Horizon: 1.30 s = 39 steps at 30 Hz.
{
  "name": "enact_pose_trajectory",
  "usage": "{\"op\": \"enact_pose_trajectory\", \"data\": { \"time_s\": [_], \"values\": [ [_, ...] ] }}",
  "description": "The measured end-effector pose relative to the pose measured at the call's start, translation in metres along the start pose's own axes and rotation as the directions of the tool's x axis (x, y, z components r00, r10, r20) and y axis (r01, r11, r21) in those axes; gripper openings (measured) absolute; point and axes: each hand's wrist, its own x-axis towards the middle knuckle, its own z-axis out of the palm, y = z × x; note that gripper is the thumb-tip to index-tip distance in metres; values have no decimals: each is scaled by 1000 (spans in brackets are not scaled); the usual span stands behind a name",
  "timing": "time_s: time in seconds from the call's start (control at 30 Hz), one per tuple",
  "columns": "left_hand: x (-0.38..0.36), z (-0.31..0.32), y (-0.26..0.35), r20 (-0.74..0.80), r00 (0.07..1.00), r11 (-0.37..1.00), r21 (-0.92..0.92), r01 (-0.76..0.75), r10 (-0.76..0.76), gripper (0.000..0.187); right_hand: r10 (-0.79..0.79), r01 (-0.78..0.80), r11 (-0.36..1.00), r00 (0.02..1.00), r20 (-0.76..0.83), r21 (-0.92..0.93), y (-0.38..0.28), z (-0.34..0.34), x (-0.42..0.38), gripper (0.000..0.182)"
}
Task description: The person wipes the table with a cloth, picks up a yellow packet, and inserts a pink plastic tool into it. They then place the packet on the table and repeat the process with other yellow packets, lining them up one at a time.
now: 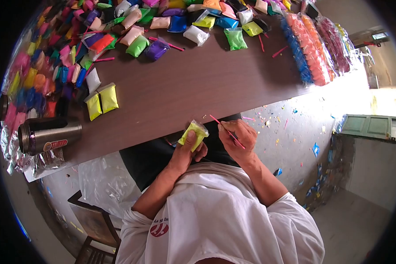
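Observation:
My left hand [188, 152] is closed on a small clear packet of yellow-green material [193, 134], with the thumb lying across its front, just off the table's near edge. To the right of it, my right hand [238, 135] pinches a thin pink stick [226, 130] that slants from upper left to lower right. The stick's upper end points towards the packet, and a gap lies between them. Two joined yellow packets [102, 102] lie on the brown table [163, 97] to the left.
Many coloured packets [158, 22] cover the table's back and left. A metal flask [53, 134] lies at the left edge. Wrapped strips [308, 48] stand at the back right. Below are a wooden chair [94, 220], a clear plastic bag [105, 180] and floor scraps.

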Motion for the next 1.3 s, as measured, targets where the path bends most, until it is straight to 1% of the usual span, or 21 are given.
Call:
{"op": "enact_pose_trajectory", "data": {
  "time_s": [0.03,0.17,0.37,0.47,0.5,0.6,0.63,0.7,0.73,0.77,0.8,0.87,0.97,1.07,1.13,1.2,1.27,1.3],
  "values": [
    [0,-1,-1,17,1000,1000,7,10,-10,61,13,-13,1000,1000,-7,-2,-3,-3,-1,16],
    [1,0,-1,7,1000,1000,30,9,-9,61,23,-23,1000,999,-24,16,-5,-7,1,16],
    [0,3,0,7,1000,1000,21,-13,13,59,36,-38,997,998,45,60,-7,9,-5,17],
    [0,4,-1,-4,1000,1000,-1,-21,21,59,31,-34,998,998,49,57,-5,18,-7,17],
    [1,1,-4,-6,1000,1000,-10,-10,10,60,32,-32,999,999,27,-5,-3,18,-8,17],
    [-3,-2,-4,-6,1000,1000,-29,9,-9,60,114,-127,983,989,-99,-135,14,5,-16,17],
    [-4,-3,-3,-5,1000,999,-34,11,-12,60,155,-177,972,977,-149,-154,16,-5,-17,14],
    [-4,-5,-3,31,1000,999,-44,6,-4,60,205,-237,968,931,-301,-76,36,-24,-24,13],
    [-5,-6,-3,48,999,999,-50,4,-1,60,412,-388,911,829,-378,141,40,-34,-25,8],
    [-5,-7,-4,52,999,998,-62,8,-4,59,600,-554,797,676,-428,241,43,-49,-24,13],
    [-5,-7,-4,58,998,997,-73,10,-6,59,713,-637,693,539,-448,336,49,-63,-21,19],
    [-4,-7,-5,74,997,996,-89,10,-3,58,839,-627,543,377,-392,558,73,-87,-29,22],
    [-3,-6,-5,90,996,995,-98,5,4,58,966,-600,258,160,-202,758,103,-97,-40,20],
    [-5,-6,-4,80,997,995,-98,-1,9,57,975,-507,211,170,-144,836,96,-88,-31,20],
    [-7,-9,-4,75,997,995,-99,-12,19,57,898,-586,435,340,-280,683,65,-84,-28,20],
    [-8,-11,-4,48,999,995,-101,-18,23,57,763,-586,645,528,-372,490,35,-75,-26,19],
    [-10,-10,-6,23,1000,994,-111,-10,13,57,632,-533,773,699,-335,344,4,-57,-20,17],
    [-11,-9,-6,12,1000,993,-119,-5,6,57,591,-515,804,747,-305,297,-5,-44,-19,16]
  ]
}}
